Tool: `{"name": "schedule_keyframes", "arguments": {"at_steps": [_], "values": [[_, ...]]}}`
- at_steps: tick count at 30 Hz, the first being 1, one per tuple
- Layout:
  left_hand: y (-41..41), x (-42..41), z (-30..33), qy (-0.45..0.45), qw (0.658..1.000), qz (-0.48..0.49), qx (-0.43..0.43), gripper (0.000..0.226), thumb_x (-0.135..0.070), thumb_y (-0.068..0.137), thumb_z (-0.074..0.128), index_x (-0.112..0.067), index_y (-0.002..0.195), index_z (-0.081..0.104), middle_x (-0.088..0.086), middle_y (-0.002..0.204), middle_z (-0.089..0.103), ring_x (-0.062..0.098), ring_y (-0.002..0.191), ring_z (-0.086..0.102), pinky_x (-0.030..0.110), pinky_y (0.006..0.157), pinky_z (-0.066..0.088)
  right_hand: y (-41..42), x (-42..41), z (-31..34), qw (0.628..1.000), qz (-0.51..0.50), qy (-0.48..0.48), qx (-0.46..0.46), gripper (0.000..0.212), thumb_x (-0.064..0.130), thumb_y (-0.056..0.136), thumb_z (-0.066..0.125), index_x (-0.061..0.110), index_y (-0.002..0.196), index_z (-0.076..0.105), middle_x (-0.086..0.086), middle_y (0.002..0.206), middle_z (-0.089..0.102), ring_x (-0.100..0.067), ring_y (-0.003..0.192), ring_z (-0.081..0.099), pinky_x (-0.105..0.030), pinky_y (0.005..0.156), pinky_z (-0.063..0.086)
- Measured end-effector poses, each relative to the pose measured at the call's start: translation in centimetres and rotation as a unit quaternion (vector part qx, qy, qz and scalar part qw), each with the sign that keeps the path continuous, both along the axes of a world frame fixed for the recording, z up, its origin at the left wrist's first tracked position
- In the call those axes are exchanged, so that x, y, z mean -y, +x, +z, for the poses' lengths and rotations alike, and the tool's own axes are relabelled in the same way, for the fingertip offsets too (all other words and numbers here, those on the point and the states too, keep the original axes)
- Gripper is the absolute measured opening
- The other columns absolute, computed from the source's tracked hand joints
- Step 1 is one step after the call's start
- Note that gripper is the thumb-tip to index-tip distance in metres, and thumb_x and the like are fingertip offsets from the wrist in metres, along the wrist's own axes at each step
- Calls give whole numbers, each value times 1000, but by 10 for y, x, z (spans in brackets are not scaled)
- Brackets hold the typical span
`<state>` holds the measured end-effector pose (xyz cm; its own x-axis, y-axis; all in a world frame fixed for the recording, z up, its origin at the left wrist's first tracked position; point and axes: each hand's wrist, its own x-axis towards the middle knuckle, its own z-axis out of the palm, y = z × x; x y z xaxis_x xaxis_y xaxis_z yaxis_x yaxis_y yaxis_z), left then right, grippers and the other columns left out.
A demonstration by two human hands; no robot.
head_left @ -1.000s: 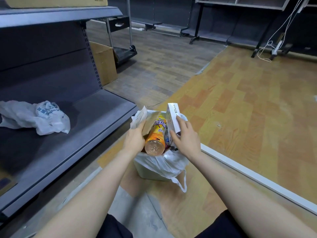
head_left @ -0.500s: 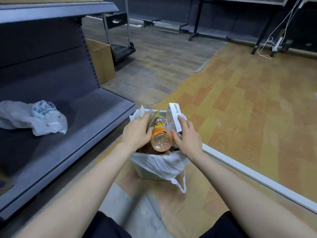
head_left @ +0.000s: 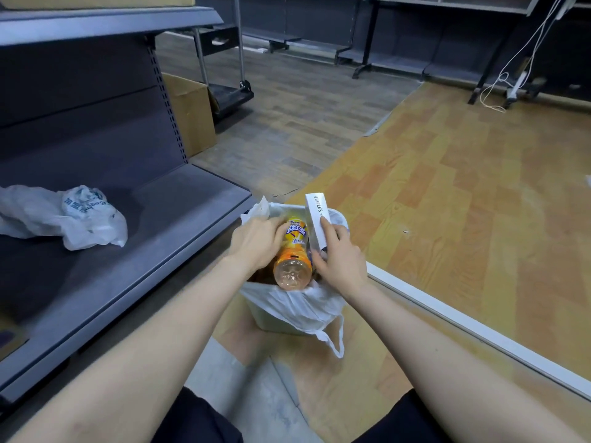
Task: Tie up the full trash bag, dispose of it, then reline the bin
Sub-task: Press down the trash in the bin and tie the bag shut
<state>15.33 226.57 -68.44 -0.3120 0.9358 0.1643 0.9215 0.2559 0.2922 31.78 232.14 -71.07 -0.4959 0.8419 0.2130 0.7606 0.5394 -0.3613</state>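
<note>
On the grey shelf (head_left: 179, 219) far left lies a crumpled spare bag (head_left: 80, 215), likely waiting to line the bin (head_left: 271, 324). Next, the left hand (head_left: 256, 243) curls over the orange bottle (head_left: 292, 254), probably pushing it down. The right hand (head_left: 340, 260) grips the white box (head_left: 316, 219). Both stick out of the full trash bag (head_left: 303, 305), still untied in the bin.

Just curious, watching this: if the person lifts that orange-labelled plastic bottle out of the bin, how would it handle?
The orange-labelled bottle looks clear and empty at its base, so it is probably light. Its round body would likely roll if laid on the floor. The thin plastic may dent under the left hand.
</note>
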Motion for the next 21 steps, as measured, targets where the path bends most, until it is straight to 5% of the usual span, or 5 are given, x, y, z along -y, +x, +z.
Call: {"name": "schedule_keyframes", "arguments": {"at_steps": [2,4,7,15,21], "values": [[11,13,-2,61,996,-43,-50,56,-65,87,35,-26,121,57,1,112,57,22,106,54,33,76,44,1,-2,3,1000,-23,8,-9,55,26,91,49,16,143,31,-11,131,47,-41,89,61,-39,67,47],[25,23,-8,-1,987,-120,-104,66,-72,79,40,-26,125,51,3,119,49,24,102,56,34,74,46,2,-4,6,999,-44,18,-12,52,22,92,46,13,141,33,-12,132,47,-43,89,61,-41,70,47],[29,22,-14,-68,983,-131,-109,60,-64,83,49,-27,130,47,9,126,39,29,101,57,36,76,48,5,-4,8,998,-52,33,-4,53,22,92,46,11,142,32,-10,136,46,-42,90,61,-41,71,47],[9,30,6,42,997,-60,5,43,-42,73,66,-31,114,64,0,108,47,20,95,56,24,72,34,1,2,10,997,-56,50,5,55,23,92,45,12,145,30,-8,134,45,-40,84,62,-39,66,47],[8,47,-9,59,983,-139,-101,43,-35,72,71,-15,109,65,13,108,55,31,84,59,37,61,52,5,-1,8,997,-61,33,-38,55,21,93,46,11,145,30,-8,137,44,-40,89,61,-38,69,46]]}}
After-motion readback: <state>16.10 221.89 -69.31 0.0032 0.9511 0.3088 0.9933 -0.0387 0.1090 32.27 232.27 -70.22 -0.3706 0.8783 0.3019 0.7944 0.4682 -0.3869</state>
